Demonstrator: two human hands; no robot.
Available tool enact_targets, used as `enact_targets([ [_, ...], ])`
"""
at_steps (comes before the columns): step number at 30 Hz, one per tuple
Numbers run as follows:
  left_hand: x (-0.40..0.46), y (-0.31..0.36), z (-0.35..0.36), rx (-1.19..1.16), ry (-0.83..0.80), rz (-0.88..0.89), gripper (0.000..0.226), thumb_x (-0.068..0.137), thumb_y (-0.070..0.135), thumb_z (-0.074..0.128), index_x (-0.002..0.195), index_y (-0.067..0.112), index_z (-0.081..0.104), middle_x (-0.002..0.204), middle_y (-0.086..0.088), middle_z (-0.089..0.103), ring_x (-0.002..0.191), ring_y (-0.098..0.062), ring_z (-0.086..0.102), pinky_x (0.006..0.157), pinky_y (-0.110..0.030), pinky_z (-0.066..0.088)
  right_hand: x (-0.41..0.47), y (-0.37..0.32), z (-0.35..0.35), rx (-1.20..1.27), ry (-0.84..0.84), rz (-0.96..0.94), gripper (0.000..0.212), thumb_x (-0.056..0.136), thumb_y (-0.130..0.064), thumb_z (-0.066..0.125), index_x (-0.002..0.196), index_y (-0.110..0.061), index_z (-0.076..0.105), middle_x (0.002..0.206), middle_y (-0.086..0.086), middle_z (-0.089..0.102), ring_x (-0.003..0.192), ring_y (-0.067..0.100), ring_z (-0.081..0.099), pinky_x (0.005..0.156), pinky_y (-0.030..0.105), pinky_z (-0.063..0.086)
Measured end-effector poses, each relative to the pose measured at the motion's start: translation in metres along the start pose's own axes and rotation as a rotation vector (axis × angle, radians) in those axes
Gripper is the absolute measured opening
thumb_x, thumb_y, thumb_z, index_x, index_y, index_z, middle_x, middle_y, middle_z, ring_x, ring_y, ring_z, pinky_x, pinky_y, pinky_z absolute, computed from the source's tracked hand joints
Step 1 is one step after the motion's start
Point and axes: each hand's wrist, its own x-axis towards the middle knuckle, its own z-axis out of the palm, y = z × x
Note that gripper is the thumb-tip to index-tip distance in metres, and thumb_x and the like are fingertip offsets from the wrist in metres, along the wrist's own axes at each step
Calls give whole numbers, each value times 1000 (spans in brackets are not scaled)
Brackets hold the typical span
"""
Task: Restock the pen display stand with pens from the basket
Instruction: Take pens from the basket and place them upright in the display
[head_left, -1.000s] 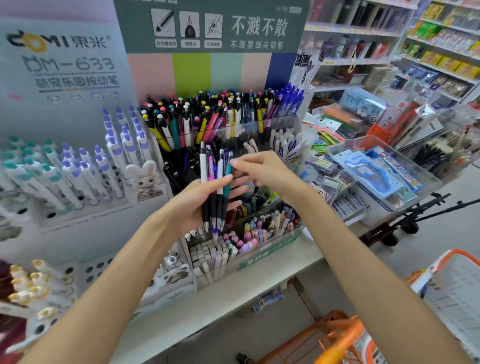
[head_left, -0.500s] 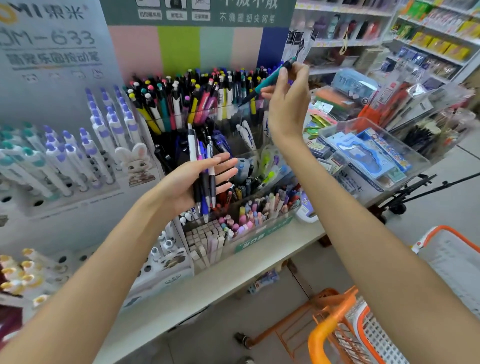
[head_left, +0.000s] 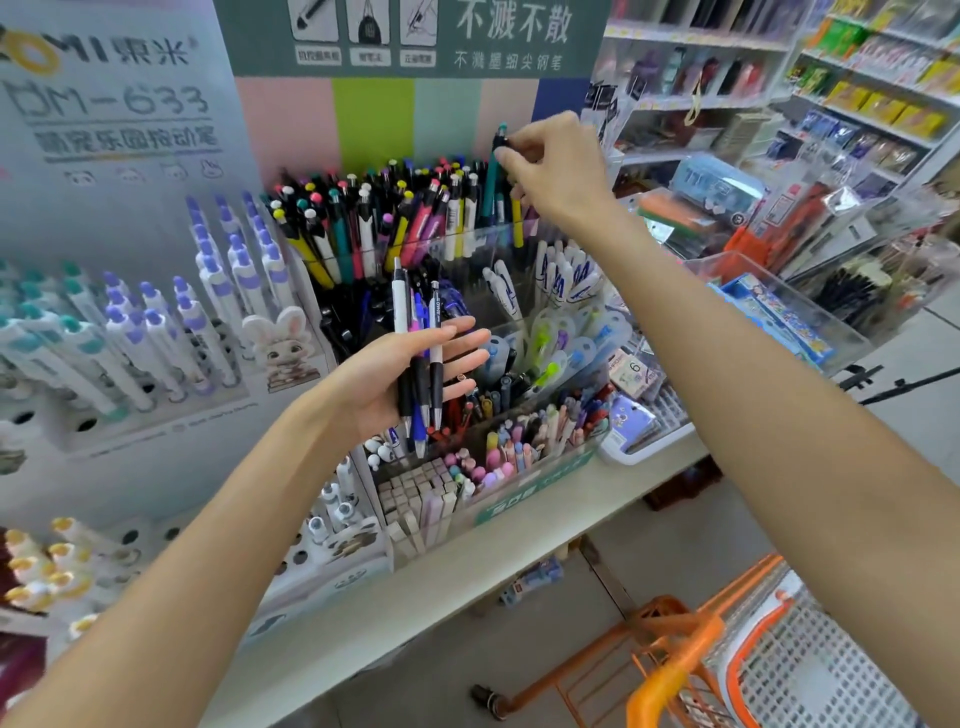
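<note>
My right hand (head_left: 558, 166) pinches the top of a teal pen (head_left: 491, 179), held upright with its lower end down among the many coloured pens in the top tier of the clear pen display stand (head_left: 478, 244). My left hand (head_left: 402, 379) lies palm up in front of the stand's middle tier and carries a bundle of pens (head_left: 418, 358), white, pink, blue and black, tips pointing down; the fingers stretch out behind them. The white basket (head_left: 810, 665) with orange rim sits at the bottom right, its contents hidden.
A white pen rack (head_left: 156, 332) with purple and teal capped pens stands left, beside a rabbit figure (head_left: 283, 343). Lower tiers hold erasers and small pens. A clear box (head_left: 779, 312) of stationery sits right. An orange cart frame (head_left: 670, 644) stands below the shelf edge.
My right hand took the teal pen from the bundle, lifted it up and right, then turned it upright and lowered it into the top tier. My left hand stayed put, holding fewer pens.
</note>
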Motion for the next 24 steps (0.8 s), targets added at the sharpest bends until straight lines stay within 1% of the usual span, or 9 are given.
enact_targets([
  [3,4,0,2,5,-15,-5,31,101,17,42,128,18,56,122,3,66,101,-9,68,80,-26,58,9,-7,1,-186,-138,-62,21,87,-28,64,84,-9,71,83,15,67,77,30,63,85,42,53],
  [5,5,1,4,6,-22,-7,31,101,17,42,129,18,56,123,3,66,100,-8,68,80,-26,58,8,-9,6,-249,-187,-80,23,85,-27,67,100,-11,73,99,14,70,92,31,64,89,38,51],
  [8,5,2,4,2,-26,-2,30,101,17,42,127,18,57,122,2,66,97,-8,69,77,-25,58,0,-1,7,-211,-69,-51,28,79,-28,73,106,-21,72,102,6,70,97,28,62,76,31,46],
  [11,4,4,2,0,-26,10,29,101,17,43,125,19,58,120,2,67,97,-8,69,76,-26,59,-11,10,14,-237,-20,-95,42,80,-24,71,121,-27,62,109,5,60,102,29,58,76,35,44],
  [17,4,-2,-5,72,-41,27,27,100,21,46,122,26,60,116,4,69,104,-11,67,79,-28,58,-24,10,16,-247,13,-142,40,89,-27,59,129,-29,56,101,3,54,90,23,58,72,30,41],
  [20,3,-5,-4,121,-28,35,24,99,22,48,120,23,60,111,9,71,101,-10,68,78,-27,58,-45,2,14,5,174,-46,26,88,-31,61,114,-24,64,78,-6,52,70,9,50,65,26,40],
  [21,2,-4,-3,129,-27,36,23,98,24,49,119,22,59,109,9,72,100,-9,69,77,-26,58,-56,-1,14,100,125,6,19,89,-34,60,103,-23,67,73,-9,55,66,6,50,66,26,40],
  [22,1,-5,-2,141,-27,39,22,98,25,50,117,20,59,108,9,72,99,-8,69,76,-25,58,-68,-5,15,181,-21,81,21,90,-40,59,92,-22,68,70,-10,58,67,4,53,68,26,40],
  [24,0,-4,2,167,-29,59,20,97,26,50,112,18,59,110,6,72,97,-8,69,75,-23,58,-90,-12,16,258,-377,219,39,90,-52,55,75,-20,71,70,-12,68,86,9,64,78,27,44],
])
